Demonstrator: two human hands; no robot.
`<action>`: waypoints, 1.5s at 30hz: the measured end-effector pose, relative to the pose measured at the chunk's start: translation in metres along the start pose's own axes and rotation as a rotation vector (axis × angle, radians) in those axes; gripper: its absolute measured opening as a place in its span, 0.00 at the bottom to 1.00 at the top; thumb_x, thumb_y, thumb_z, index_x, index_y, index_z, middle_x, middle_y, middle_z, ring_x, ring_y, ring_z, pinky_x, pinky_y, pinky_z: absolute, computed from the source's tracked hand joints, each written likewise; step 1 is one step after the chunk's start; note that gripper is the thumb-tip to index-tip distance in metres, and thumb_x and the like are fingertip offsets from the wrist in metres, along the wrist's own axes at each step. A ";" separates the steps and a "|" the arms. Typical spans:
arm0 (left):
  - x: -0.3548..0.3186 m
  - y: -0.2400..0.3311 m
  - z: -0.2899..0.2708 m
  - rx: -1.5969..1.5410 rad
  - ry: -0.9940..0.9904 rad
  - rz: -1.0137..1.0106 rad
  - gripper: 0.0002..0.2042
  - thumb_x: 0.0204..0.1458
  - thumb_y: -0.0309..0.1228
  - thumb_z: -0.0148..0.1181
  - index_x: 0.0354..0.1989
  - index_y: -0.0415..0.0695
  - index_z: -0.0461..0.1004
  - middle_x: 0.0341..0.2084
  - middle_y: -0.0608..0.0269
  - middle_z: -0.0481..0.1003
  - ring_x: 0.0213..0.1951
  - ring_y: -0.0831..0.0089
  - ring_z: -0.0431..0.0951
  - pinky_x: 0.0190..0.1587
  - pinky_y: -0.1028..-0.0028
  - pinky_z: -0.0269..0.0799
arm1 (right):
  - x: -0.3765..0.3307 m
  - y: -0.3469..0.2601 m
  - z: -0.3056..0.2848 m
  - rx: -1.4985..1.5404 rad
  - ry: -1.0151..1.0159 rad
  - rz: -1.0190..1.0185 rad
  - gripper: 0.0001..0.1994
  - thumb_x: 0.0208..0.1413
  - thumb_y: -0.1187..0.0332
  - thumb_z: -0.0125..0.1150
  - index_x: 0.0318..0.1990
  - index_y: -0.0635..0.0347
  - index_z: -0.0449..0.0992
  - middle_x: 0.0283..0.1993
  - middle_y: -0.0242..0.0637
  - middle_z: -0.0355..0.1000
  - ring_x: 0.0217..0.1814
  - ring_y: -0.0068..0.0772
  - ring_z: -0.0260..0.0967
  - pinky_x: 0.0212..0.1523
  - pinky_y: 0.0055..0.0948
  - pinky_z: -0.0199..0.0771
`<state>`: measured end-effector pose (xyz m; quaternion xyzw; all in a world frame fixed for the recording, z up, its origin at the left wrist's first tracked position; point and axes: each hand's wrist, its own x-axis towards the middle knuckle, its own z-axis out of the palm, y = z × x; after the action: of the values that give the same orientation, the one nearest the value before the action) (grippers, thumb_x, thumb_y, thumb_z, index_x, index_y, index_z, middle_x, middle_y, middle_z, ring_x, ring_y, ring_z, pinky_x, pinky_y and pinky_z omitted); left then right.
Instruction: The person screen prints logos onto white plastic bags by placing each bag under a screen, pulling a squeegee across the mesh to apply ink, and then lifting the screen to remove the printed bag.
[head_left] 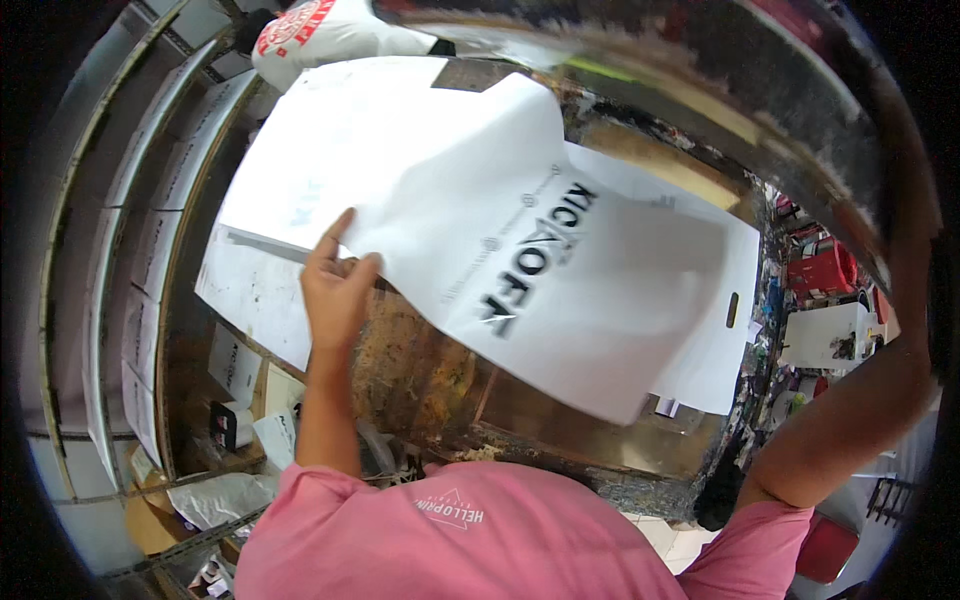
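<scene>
A thin white bag (470,190) printed with black lettering and small symbols arches above the work board, its lower edge blurred. My left hand (338,285) pinches its left edge, the index finger stretched along the white surface and the thumb near the rim. Under it at the right, another white bag (738,265) with a dark oval handle slot lies flat on the board. My right forearm rises along the right side to a large raised frame (690,75). Dim and smeared at that frame's edge is my right hand (868,240), so its fingers cannot be made out.
A white stack (340,110) lies at the back left, on a stained brown worktable (410,370). Racks (165,220) with pale sheets stand at the left. Below them are a small black box (231,426) and papers. Red (822,268) and white containers (825,335) stand at the right.
</scene>
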<state>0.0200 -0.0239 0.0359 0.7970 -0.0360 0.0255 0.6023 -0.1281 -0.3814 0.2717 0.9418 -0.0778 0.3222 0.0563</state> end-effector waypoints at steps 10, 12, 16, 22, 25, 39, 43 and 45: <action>0.180 -0.090 -0.185 1.094 0.423 0.471 0.36 0.49 0.36 0.71 0.66 0.35 0.65 0.52 0.39 0.75 0.40 0.62 0.79 0.43 0.66 0.76 | -0.020 -0.029 0.017 0.003 0.171 0.018 0.28 0.63 0.47 0.53 0.61 0.58 0.72 0.47 0.57 0.78 0.48 0.59 0.77 0.52 0.49 0.72; 0.116 -0.007 -0.075 0.500 -0.007 0.366 0.37 0.52 0.46 0.71 0.67 0.37 0.66 0.57 0.44 0.74 0.51 0.60 0.79 0.55 0.66 0.74 | -0.036 -0.035 0.008 -0.046 0.114 0.109 0.31 0.60 0.51 0.57 0.67 0.57 0.65 0.51 0.60 0.76 0.51 0.61 0.75 0.56 0.50 0.71; -0.095 0.039 -0.005 -1.036 -0.934 0.055 0.52 0.54 0.56 0.65 0.76 0.39 0.41 0.69 0.45 0.60 0.70 0.54 0.61 0.73 0.54 0.51 | -0.111 -0.074 0.025 0.009 -0.147 0.031 0.32 0.55 0.57 0.64 0.66 0.58 0.67 0.54 0.56 0.72 0.54 0.58 0.71 0.57 0.50 0.67; -0.157 -0.053 0.011 -0.901 -0.631 -0.679 0.53 0.55 0.74 0.39 0.72 0.34 0.46 0.64 0.39 0.63 0.67 0.49 0.64 0.71 0.52 0.57 | -0.245 -0.098 0.090 0.330 -0.599 0.051 0.20 0.52 0.60 0.68 0.50 0.59 0.79 0.47 0.46 0.72 0.48 0.52 0.69 0.51 0.48 0.69; -0.158 -0.088 0.015 -0.858 -0.612 -0.791 0.50 0.57 0.72 0.38 0.71 0.36 0.48 0.62 0.39 0.66 0.64 0.49 0.68 0.69 0.53 0.61 | -0.274 -0.112 0.119 0.388 -0.546 0.087 0.22 0.48 0.61 0.72 0.50 0.59 0.77 0.41 0.41 0.72 0.43 0.47 0.70 0.44 0.44 0.74; -0.162 -0.119 0.007 -0.851 -0.631 -0.731 0.56 0.50 0.78 0.36 0.70 0.34 0.51 0.63 0.39 0.65 0.64 0.47 0.68 0.67 0.45 0.62 | -0.124 0.029 0.327 0.159 -0.329 -0.006 0.18 0.51 0.59 0.70 0.49 0.51 0.76 0.40 0.40 0.71 0.46 0.47 0.72 0.41 0.46 0.76; -0.168 -0.127 0.003 -0.992 -0.638 -0.656 0.53 0.50 0.76 0.43 0.68 0.36 0.59 0.64 0.44 0.67 0.64 0.47 0.68 0.68 0.41 0.59 | -0.052 0.081 0.379 0.131 -0.332 -0.099 0.18 0.60 0.48 0.59 0.45 0.51 0.77 0.41 0.42 0.76 0.46 0.50 0.75 0.43 0.50 0.77; -0.172 -0.145 -0.002 -1.156 -0.656 -0.598 0.50 0.50 0.75 0.44 0.65 0.39 0.66 0.62 0.46 0.70 0.64 0.48 0.68 0.68 0.40 0.58 | -0.012 0.106 0.384 0.220 -0.482 -0.120 0.21 0.62 0.44 0.55 0.44 0.52 0.78 0.41 0.45 0.78 0.46 0.53 0.76 0.45 0.51 0.76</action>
<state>-0.1382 0.0217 -0.1169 0.2938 -0.0033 -0.4035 0.8666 0.0733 -0.5440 -0.0316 0.9947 0.0025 0.0912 -0.0476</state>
